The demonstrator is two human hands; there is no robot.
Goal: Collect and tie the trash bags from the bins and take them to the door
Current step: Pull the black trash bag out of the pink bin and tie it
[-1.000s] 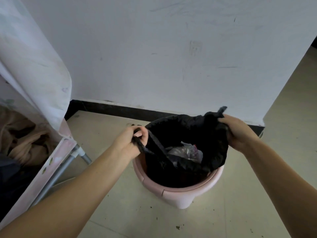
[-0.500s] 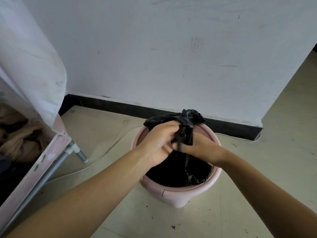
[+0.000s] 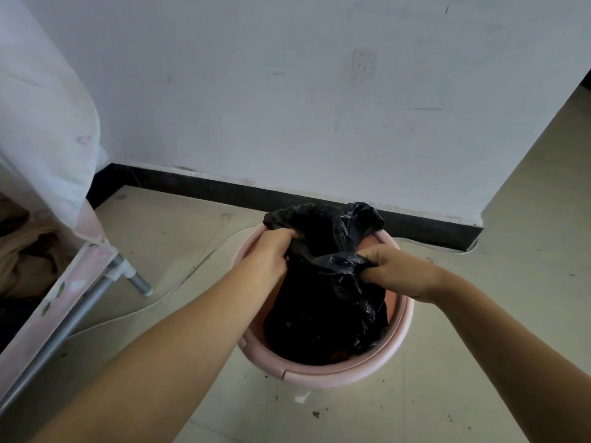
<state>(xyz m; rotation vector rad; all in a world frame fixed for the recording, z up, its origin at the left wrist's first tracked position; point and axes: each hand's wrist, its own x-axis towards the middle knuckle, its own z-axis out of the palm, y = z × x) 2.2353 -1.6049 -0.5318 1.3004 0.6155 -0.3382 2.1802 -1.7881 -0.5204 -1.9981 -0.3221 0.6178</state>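
A black trash bag (image 3: 323, 308) sits inside a round pink bin (image 3: 345, 375) on the floor near the wall. The bag's rim is off the bin's edge and gathered over its middle. My left hand (image 3: 271, 254) grips the bag's left flap, which bunches up behind my fingers. My right hand (image 3: 396, 270) grips a twisted strand of the bag's right side and holds it across the opening. The bag's contents are hidden under the folded plastic.
A white wall with a black baseboard (image 3: 224, 190) stands right behind the bin. A pink fabric-covered frame on metal legs (image 3: 96, 282) holding clothes stands at the left. A thin white cable (image 3: 179, 282) runs along the floor. Open floor lies to the right past the wall corner.
My hands first brought the bag's two sides together over the bin. Now they have pulled slightly apart, each holding one flap, the right one drawing its strand across.
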